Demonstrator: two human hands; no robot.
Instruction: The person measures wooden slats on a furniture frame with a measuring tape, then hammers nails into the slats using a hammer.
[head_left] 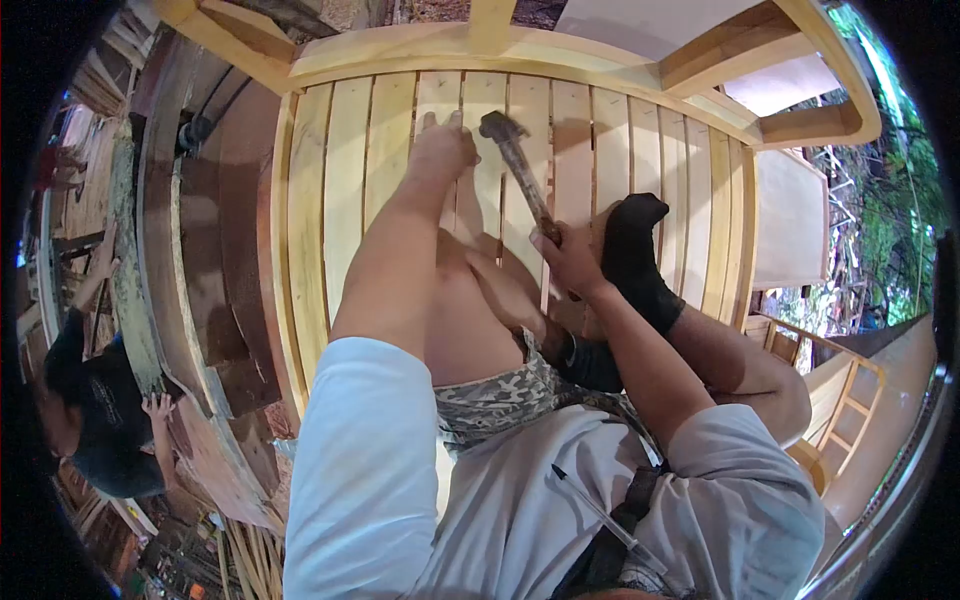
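Note:
My right hand (575, 258) is wrapped round the handle of a hammer (522, 172). The hammer's dark head is over the pale wooden slats (345, 190), to the right of my left hand. My left hand (442, 148) rests at the far end of the slats, its fingers bent down toward the wood. Whatever its fingertips may hold is too small to make out. Small dark marks run along the slats near the far rail (400, 52). I sit on this slatted wooden frame, with a black-socked foot (635, 250) to the right of the hammer.
Curved wooden arms (820, 125) rise at the frame's far right corner. Stacked boards (205, 250) stand along the left, where another person in a dark shirt (105, 415) has a hand on a plank. A ladder-like wooden piece (850, 405) is at right. A pen (595, 505) hangs at my chest.

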